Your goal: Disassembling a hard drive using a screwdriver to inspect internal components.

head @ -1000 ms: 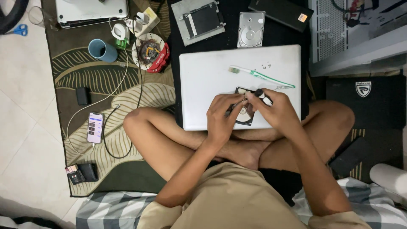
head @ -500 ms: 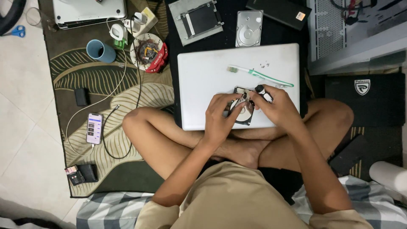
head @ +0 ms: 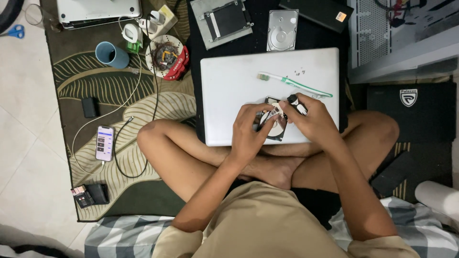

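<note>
From the head camera, a small open hard drive with a shiny round platter lies near the front edge of a closed white laptop, smooth and flat across the person's crossed legs. The left hand rests on the drive, fingers curled and pressing it down. The right hand pinches a short black-handled screwdriver, tip at the drive. A green-and-white plastic toothbrush lies just behind. A second, bare metal drive sits further back on black cloth; a blue mug stands on the leaf-patterned rug.
</note>
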